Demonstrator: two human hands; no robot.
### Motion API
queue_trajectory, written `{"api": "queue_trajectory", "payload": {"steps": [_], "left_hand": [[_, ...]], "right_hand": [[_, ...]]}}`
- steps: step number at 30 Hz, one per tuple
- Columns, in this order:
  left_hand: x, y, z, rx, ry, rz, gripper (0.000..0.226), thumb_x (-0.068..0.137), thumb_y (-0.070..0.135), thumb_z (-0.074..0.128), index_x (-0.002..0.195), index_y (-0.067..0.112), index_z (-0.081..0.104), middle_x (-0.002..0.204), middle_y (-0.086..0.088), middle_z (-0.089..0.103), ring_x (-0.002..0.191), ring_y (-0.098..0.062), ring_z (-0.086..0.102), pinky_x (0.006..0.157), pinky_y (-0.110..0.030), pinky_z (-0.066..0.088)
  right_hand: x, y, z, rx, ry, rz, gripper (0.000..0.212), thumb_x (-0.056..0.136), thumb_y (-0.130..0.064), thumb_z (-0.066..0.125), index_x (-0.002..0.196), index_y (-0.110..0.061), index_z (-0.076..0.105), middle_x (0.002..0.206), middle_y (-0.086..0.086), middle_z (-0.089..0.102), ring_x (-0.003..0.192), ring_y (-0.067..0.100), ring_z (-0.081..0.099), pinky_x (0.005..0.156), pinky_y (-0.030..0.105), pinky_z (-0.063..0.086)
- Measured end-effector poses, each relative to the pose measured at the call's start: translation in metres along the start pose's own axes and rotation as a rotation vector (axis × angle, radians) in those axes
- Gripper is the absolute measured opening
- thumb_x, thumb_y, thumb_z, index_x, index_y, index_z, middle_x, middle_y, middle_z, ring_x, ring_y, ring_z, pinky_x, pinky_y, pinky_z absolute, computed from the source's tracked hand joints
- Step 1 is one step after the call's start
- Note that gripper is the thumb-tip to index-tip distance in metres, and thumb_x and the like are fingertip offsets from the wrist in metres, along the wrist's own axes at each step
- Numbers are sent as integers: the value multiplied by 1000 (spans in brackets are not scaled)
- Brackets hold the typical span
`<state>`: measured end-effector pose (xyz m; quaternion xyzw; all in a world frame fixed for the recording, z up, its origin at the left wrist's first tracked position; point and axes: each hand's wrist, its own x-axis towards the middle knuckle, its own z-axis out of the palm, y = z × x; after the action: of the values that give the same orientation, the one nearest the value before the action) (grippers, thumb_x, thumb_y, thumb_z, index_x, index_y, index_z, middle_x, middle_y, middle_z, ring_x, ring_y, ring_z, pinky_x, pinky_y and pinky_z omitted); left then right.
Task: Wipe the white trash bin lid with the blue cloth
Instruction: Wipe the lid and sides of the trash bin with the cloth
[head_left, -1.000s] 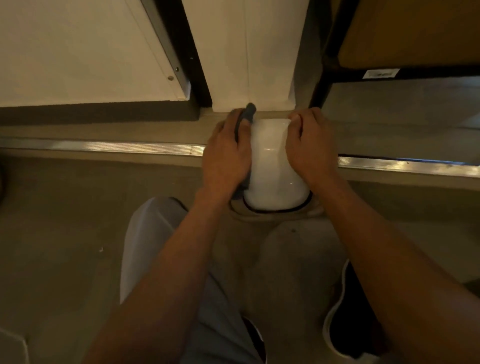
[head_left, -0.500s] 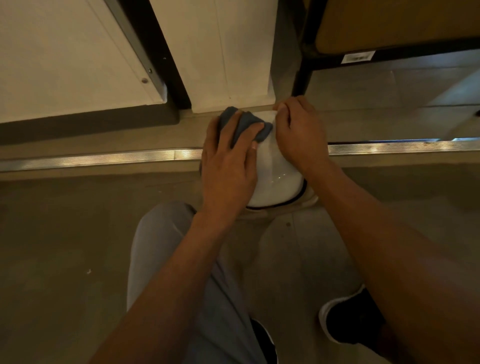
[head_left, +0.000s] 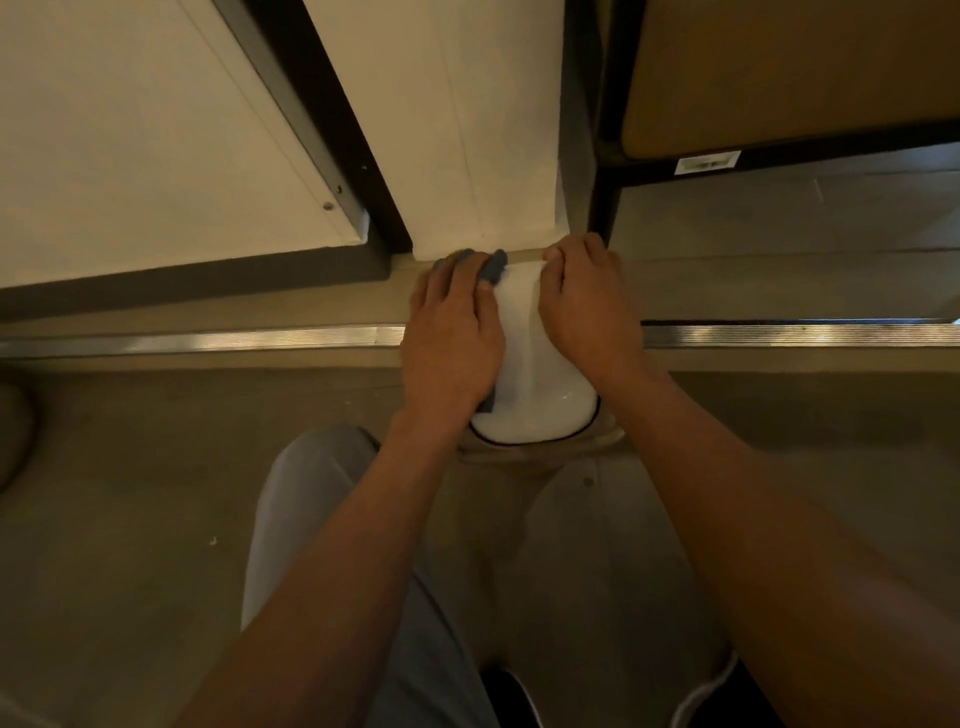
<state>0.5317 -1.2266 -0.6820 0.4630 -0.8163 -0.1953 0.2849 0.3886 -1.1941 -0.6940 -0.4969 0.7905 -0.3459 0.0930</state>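
Note:
The white trash bin lid is a glossy dome with a dark rim, standing on the floor against a white wall panel. My left hand lies on the lid's left side and presses the blue cloth against it. The cloth peeks out past the fingertips at the far edge and below the palm. My right hand holds the lid's right side, its fingers bent over the far edge. Most of the cloth is hidden under my left hand.
A metal floor strip runs left to right behind the bin. A white panel and a dark-framed door rise behind. A black-framed wooden unit stands at the right. My grey-trousered knee and black shoes are below.
My left hand has slid the cloth from the lid's far top toward its left side. The right hand stays on the right side.

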Motion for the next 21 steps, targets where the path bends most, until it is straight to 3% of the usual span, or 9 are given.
{"api": "queue_trajectory", "payload": {"steps": [4,7,11,13,16,19,21], "left_hand": [[-57,3,8,249,-22,21,46,108,32,31,153,24,36,162,-3,28,154,-29,9,124,-45,14],[-73,2,7,151,-21,-47,47,108,36,30,155,30,31,166,4,17,154,-22,0,124,-33,5],[-34,7,-1,-54,40,-218,41,109,34,33,149,38,36,160,5,27,146,-15,28,118,-38,30],[-14,7,-3,-75,61,-283,39,108,36,33,145,39,42,153,6,37,135,-13,42,109,-33,39],[2,2,-4,-56,73,-334,37,107,36,35,141,38,48,144,7,49,124,-10,50,100,-26,40],[4,-1,-5,-29,75,-360,39,106,36,35,143,34,48,144,7,51,124,-13,52,98,-26,40],[2,-1,-4,-17,73,-374,40,107,36,34,144,33,46,146,7,49,127,-13,51,98,-25,38]], "right_hand": [[4,-3,0,-34,-13,25,31,102,-26,30,103,-6,54,113,16,55,99,34,52,76,44,46],[10,0,-3,-70,-96,-3,32,103,-28,28,108,-8,53,116,16,55,103,35,51,80,46,46],[20,5,-11,-79,-185,-30,31,103,-29,27,105,-10,52,114,14,56,104,33,50,80,42,43],[22,5,-12,-85,-225,-37,28,102,-29,27,101,-13,50,111,11,57,103,32,50,82,44,44],[24,3,-12,-103,-289,-156,34,99,-30,27,109,-12,54,114,11,57,106,30,52,87,47,46],[23,-2,-12,-71,-359,-322,57,92,-40,15,127,-17,54,123,9,58,109,28,55,89,45,48],[23,-2,-13,-98,-393,-398,62,94,-43,12,137,-18,51,131,9,58,112,29,57,91,46,50]]}}
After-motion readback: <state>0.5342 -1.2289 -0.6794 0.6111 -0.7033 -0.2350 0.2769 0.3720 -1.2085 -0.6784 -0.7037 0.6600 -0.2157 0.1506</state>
